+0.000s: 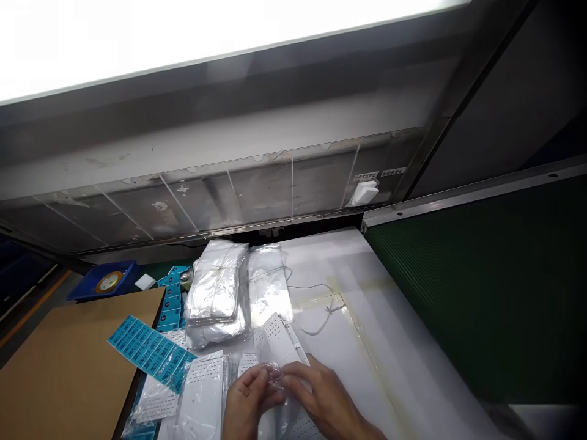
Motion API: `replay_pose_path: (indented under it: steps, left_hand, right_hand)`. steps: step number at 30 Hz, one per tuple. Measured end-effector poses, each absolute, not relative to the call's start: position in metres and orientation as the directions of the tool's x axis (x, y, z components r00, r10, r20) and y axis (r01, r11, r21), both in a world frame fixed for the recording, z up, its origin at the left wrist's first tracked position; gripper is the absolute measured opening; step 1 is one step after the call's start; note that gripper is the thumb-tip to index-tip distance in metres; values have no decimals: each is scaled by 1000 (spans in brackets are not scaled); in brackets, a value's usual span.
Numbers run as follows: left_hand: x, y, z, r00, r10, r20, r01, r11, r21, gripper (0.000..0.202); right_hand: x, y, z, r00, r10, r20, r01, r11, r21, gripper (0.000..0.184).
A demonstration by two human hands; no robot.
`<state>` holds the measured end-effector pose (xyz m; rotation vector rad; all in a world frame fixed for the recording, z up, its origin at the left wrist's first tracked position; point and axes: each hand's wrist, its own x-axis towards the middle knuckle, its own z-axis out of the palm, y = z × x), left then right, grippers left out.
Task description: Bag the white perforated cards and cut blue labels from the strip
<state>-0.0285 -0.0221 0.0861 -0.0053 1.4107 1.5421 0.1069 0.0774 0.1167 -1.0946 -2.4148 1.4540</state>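
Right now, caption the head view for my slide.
Left hand and right hand pinch clear plastic by a perforated white panel, near tied clear bags.

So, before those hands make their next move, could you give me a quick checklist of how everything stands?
1. Left hand has a grip on the clear plastic: ok, fingers pinch it.
2. Right hand grips it too: ok, fingertips meet the plastic.
3. White slotted panel fully inside the plastic: cannot tell, hands hide part.
4. Stack of clear bags tied: ok, string crosses it.
5. Table free of loose string: not ok, some lies beyond the right hand.
6. Blue label sheet off the brown cardboard: not ok, one end overlaps it.
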Motion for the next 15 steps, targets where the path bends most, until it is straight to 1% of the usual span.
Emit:
replay_pose_path:
  steps: [4,6,8,12,15]
  left_hand:
    - [-28,-30,89,-414,712,-568,-683,170,711,42]
    - [-26,-32,89,-410,711,-571,-691,167,704,41]
    - [-25,-34,88,-431,676,-598,-691,180,700,40]
    - [-25,-41,89,-480,603,-637,-684,196,702,40]
    - [-25,-48,90,-458,635,-622,-714,155,683,38]
  right_hand:
    - [103,73,121,-752,609,-252,542,353,-763,32]
    - [101,70,120,-757,603,-250,554,391,-735,35]
    - [102,66,118,-759,600,-251,563,414,-715,39]
    - [108,63,110,-740,621,-260,579,390,-716,43]
    - [112,68,106,-696,668,-264,598,335,-728,44]
